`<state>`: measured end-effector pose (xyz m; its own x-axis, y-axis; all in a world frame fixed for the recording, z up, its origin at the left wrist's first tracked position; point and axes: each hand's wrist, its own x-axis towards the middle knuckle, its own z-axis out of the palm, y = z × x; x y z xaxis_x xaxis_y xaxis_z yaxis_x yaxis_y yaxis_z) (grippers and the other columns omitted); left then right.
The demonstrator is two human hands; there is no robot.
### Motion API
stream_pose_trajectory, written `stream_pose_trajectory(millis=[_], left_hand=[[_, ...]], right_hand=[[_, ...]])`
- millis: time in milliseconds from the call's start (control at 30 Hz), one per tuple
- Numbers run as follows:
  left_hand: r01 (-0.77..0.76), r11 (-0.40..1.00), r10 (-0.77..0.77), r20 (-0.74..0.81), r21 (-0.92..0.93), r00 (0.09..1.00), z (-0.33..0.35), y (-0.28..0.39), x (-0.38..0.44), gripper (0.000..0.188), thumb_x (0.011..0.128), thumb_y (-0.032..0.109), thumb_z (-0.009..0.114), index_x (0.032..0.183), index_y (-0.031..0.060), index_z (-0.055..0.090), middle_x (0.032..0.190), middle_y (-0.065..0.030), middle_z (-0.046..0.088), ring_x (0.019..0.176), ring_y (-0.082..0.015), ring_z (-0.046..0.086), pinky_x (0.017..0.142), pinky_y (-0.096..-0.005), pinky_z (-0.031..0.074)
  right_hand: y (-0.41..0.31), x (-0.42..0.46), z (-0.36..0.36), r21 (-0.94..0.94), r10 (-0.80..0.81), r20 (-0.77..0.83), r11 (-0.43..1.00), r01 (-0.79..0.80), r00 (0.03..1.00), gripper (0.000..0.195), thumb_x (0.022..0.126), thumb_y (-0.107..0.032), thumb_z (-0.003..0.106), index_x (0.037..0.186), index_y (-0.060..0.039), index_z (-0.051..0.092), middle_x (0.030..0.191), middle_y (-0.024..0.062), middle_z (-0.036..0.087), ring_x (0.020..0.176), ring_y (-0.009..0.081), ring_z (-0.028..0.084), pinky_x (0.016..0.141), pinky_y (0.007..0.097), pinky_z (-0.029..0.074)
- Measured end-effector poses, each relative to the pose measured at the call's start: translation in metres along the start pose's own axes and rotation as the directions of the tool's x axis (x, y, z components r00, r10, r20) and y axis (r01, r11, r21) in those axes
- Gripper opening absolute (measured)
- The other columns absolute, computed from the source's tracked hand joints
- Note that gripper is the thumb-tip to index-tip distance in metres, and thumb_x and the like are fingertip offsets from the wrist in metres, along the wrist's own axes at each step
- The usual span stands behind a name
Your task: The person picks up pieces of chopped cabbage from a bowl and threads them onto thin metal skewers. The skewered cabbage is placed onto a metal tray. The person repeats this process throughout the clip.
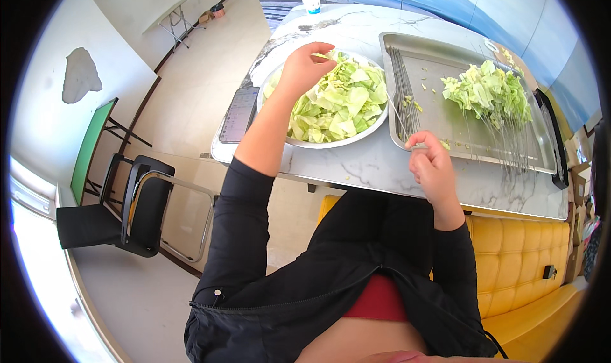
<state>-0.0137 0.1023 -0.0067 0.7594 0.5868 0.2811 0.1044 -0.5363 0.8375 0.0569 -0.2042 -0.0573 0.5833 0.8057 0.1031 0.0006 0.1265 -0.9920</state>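
Observation:
My left hand [308, 67] is over the back left of a round bowl [329, 145] heaped with cut cabbage leaves [351, 95]; its thumb and fingers are curved round a small pale green leaf piece. My right hand [429, 162], at the table's front edge, pinches one end of a thin metal skewer [397, 113] that points up and left toward the bowl. Right of the bowl lies a steel tray [429, 110]. Bare metal skewers [403, 86] lie along its left side, with leaf scraps on them. Skewers threaded with cabbage [491, 93] are piled at its right.
A smartphone [238, 114] lies left of the bowl on the marble-patterned table [353, 167]. A white cup [312, 3] stands at the far edge. A black object [551, 138] borders the tray's right. Black chairs [148, 205] stand at left, a yellow padded bench [515, 258] at right.

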Motion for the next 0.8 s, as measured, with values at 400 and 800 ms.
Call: stream_pose_trajectory(millis=[400, 800], left_hand=[[0.186, 0.747, -0.255, -0.018, -0.638, 0.967, 0.013, 0.0, -0.064, 0.032, 0.077, 0.005, 0.074, 0.107, -0.0046, 0.065, 0.09, -0.0051, 0.065, 0.077, -0.0115, 0.06, 0.073, -0.0213, 0.048], [0.138, 0.637, -0.232, -0.018, -0.758, 0.973, 0.008, 0.0, -0.068, 0.031, 0.088, 0.003, 0.061, 0.116, -0.0082, 0.058, 0.103, -0.0114, 0.064, 0.094, -0.0172, 0.062, 0.084, -0.0267, 0.051]], right_hand=[[0.026, -0.011, 0.002, -0.182, -0.069, 0.032, 0.981, 0.074, 0.997, 0.004, 0.092, -0.007, 0.052, 0.091, -0.0038, 0.054, 0.059, -0.0047, 0.043, 0.052, 0.002, 0.034, 0.048, 0.0204, 0.026], [0.022, -0.016, 0.005, -0.282, -0.129, 0.04, 0.95, 0.135, 0.991, 0.004, 0.091, -0.004, 0.054, 0.088, -0.0016, 0.056, 0.058, -0.0046, 0.044, 0.052, 0.0016, 0.032, 0.047, 0.0207, 0.026]])
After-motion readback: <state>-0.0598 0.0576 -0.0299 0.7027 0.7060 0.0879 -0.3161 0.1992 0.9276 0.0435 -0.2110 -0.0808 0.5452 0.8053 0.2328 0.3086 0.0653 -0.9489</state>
